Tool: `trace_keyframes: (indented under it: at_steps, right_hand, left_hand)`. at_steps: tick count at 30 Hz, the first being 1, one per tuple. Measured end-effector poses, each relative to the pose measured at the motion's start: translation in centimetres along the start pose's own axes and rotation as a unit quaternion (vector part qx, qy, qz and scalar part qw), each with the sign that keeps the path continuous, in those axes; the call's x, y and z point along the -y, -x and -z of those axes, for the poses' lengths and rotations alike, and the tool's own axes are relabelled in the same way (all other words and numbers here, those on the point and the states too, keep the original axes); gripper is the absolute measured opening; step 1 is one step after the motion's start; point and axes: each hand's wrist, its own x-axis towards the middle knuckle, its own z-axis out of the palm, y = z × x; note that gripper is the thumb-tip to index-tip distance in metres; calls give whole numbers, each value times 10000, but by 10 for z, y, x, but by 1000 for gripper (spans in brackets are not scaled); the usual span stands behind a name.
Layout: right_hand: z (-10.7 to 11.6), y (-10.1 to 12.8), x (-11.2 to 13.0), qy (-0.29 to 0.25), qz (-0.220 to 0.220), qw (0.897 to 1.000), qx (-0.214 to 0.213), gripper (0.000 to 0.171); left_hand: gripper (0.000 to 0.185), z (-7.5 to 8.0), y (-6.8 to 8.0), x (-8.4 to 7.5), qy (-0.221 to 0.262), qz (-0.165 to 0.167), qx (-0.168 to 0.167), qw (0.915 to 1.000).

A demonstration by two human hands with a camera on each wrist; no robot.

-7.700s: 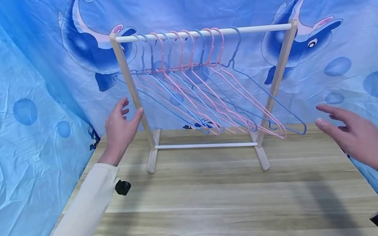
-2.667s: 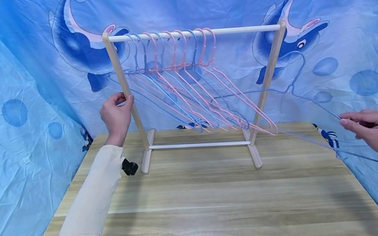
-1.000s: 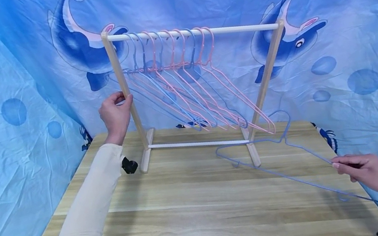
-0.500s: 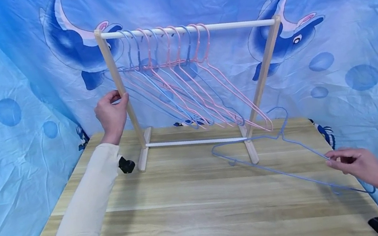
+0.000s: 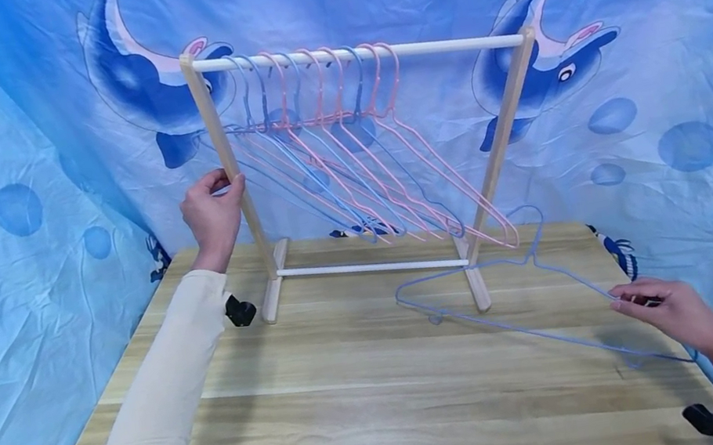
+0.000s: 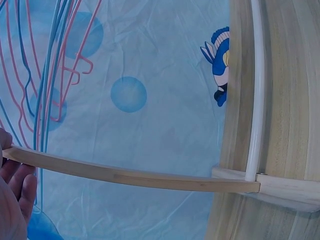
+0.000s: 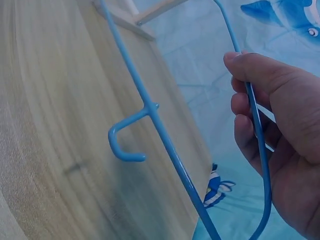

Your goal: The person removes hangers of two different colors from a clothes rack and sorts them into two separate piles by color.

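Observation:
A blue clothes hanger (image 5: 511,326) lies low over the right side of the table, its hook pointing to the back. My right hand (image 5: 669,310) pinches its sloping shoulder between thumb and fingers; the right wrist view shows the blue hanger (image 7: 172,155) with a small side hook on its lower bar. On the left, my left hand (image 5: 213,212) grips the left wooden post of the garment rack (image 5: 215,128). In the left wrist view fingers (image 6: 22,180) curl around that post (image 6: 130,177). Several pink and blue hangers (image 5: 344,153) hang from the rack's white top rod (image 5: 440,46).
The rack stands on wooden feet (image 5: 478,288) joined by a white lower bar (image 5: 372,267), towards the back of the wood-grain table (image 5: 361,412). Behind and beside the table hangs a blue curtain (image 5: 689,36) with dolphin prints. Table edges lie near the right hand.
Since the earliest frame, my right hand has taken the rightmost blue hanger off the rod and lowered it towards the table, lately shifting slightly left. My left hand has taken hold of the post.

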Motion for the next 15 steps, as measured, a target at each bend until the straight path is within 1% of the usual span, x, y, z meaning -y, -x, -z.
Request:
trace_keyframes:
  at_steps: [8,12,15]
  right_hand:
    - [-11,0,-20,-307,140,9994,-98,16]
    - [-18,4,-25,-392,14,9992,-103,15]
    - [-23,7,-30,-462,58,9989,-57,15]
  left_hand:
    - [38,-1,1,1,-2,2,5,10000]
    - [38,0,1,1,53,-25,-6,10000]
    - [38,0,1,0,90,-48,-19,9999]
